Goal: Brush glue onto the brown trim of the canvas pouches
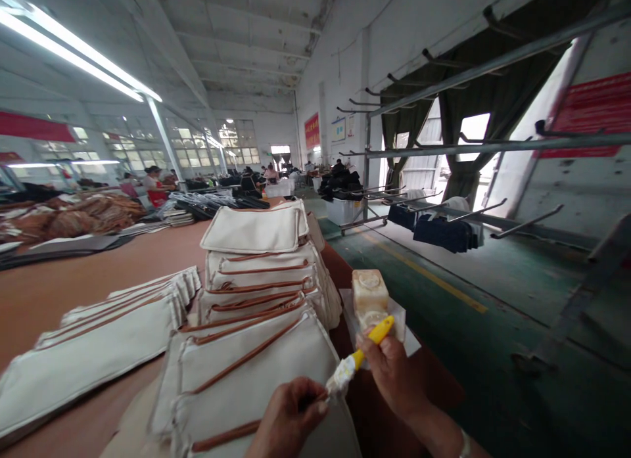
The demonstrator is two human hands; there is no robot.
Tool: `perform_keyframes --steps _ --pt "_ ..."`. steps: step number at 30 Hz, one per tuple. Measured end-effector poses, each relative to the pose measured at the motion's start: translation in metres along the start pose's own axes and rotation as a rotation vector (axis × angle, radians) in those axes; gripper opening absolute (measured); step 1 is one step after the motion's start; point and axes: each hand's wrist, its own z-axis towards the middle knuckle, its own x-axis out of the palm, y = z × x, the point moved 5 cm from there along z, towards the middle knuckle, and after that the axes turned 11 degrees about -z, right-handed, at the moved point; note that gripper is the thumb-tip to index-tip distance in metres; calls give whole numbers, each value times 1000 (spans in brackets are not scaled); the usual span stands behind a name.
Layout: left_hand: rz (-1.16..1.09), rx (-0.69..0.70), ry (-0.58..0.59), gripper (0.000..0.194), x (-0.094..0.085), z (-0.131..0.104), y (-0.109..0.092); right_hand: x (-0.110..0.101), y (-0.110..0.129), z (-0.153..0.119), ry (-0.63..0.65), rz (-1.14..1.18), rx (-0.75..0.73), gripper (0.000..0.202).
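Observation:
My right hand (392, 372) grips the yellow handle of a brush (372, 340), its bristles thickly coated in white paste. Right by the bristle tip, my left hand (290, 412) is closed in a pinch on what appears to be the end of a brown strip (224, 437); the fingers partly hide it. That strip lies across the nearest cream panel (266, 395) of an overlapping stack, where more panels carry similar strips. Beyond my right hand stands a milky, squarish plastic container (369, 288) on a white sheet (411, 340) at the table's right edge.
Another row of cream panels (98, 353) overlaps on the brown table (162, 248) to the left. Brown pieces (93, 215) are heaped farther back. A metal rack (444, 146) with prongs stands right, beyond the green floor (444, 340). Several people work in the distance.

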Motion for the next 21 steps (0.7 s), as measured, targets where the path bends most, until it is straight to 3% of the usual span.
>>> perform_keyframes --steps 3,6,10,13,15,18,21 --pt "148 90 -120 18 1 -7 6 -6 0 4 -48 -42 -67 43" --pt "319 299 -202 15 5 -18 7 -9 0 10 -56 -31 -70 42" --pt "437 487 -237 20 9 -28 5 6 9 4 216 35 -57 38" --pt "468 499 -256 21 9 -31 3 11 25 -3 392 19 -88 34" --pt "475 482 -263 20 9 -31 2 5 35 -1 363 10 -96 33" --pt "483 456 -267 16 9 -30 1 -2 42 1 212 -12 -106 36" --pt "524 395 -247 9 5 -29 3 9 36 -7 297 -2 -62 38"
